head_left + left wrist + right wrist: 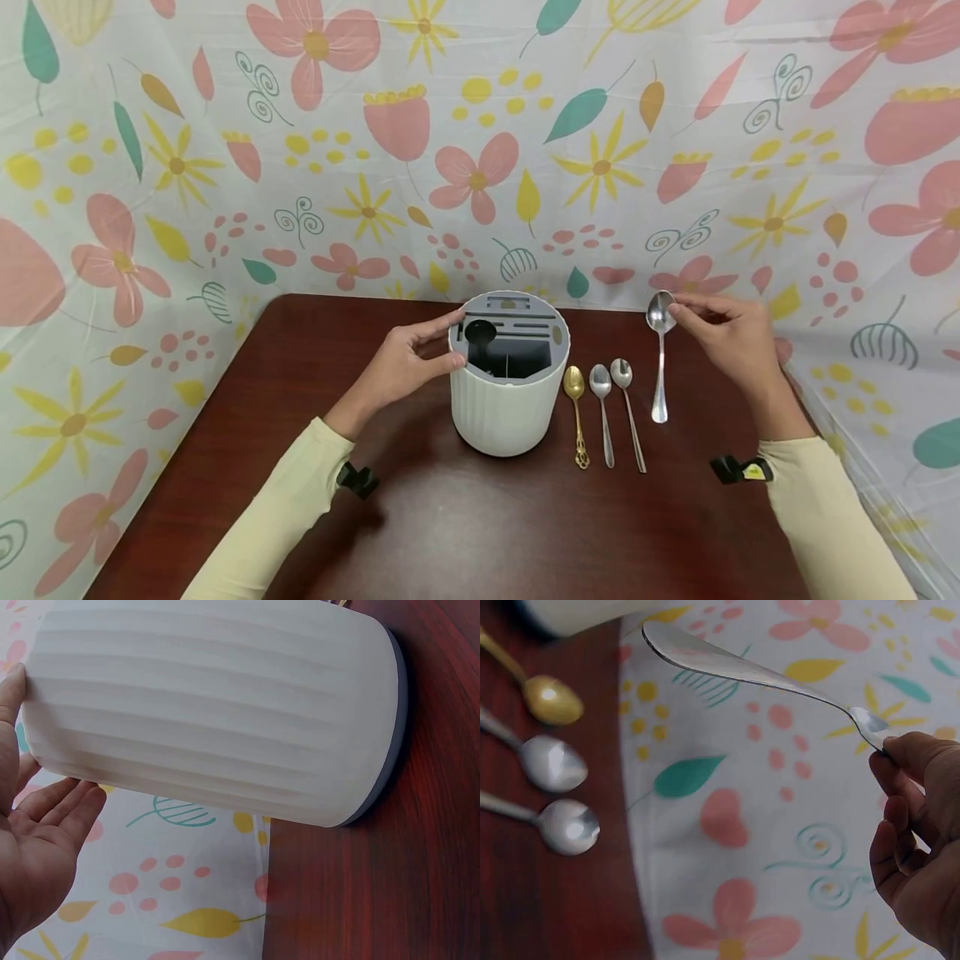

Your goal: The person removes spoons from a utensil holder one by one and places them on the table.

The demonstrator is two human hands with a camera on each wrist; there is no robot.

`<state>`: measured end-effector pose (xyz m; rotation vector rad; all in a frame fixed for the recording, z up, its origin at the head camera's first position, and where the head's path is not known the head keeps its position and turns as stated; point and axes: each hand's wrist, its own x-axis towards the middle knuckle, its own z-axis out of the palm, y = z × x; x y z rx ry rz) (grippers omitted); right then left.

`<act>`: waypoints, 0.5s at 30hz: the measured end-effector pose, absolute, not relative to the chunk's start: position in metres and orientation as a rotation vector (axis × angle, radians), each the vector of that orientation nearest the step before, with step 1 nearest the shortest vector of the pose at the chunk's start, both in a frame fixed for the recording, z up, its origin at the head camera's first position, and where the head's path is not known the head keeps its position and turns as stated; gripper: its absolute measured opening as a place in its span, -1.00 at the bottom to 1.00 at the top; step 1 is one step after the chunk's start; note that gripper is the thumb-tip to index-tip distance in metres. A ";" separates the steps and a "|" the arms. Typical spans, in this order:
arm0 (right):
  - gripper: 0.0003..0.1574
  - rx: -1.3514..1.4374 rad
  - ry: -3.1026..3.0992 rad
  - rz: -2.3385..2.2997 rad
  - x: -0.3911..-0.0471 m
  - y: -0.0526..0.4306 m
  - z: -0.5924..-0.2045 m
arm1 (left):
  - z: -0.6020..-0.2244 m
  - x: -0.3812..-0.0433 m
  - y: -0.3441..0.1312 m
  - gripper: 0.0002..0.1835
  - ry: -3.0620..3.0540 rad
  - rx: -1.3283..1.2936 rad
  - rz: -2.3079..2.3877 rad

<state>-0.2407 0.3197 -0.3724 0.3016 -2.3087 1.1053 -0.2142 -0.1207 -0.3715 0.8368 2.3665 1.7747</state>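
Note:
A white ribbed utensil holder (502, 425) with a grey slotted top stands upright at the back of the table. My left hand (408, 354) rests on its left side at the rim, thumb in front and fingers behind. A black round-headed utensil (481, 333) stands inside the holder. Over the table's right side, my right hand (731, 333) pinches a large silver spoon (662, 354) by its bowl between thumb and finger, the handle pointing down. To the holder's right lie a gold spoon (574, 383) with an ornate handle and two smaller silver spoons (601, 382).
The dark reddish-brown table (450, 533) ends at the back against a flower-printed cloth (480, 100), which also hangs at both sides. The three lying spoons are roughly side by side, between the holder and my right hand.

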 end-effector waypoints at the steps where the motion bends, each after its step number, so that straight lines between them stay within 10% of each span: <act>1: -0.80 0.295 -2.320 1.101 -0.242 0.325 -0.379 | -0.371 -0.214 -0.121 -0.31 2.367 0.837 1.775; 15: -0.72 0.127 -2.498 0.999 -0.243 0.361 -0.437 | -0.372 -0.214 -0.122 -0.31 2.394 0.832 1.754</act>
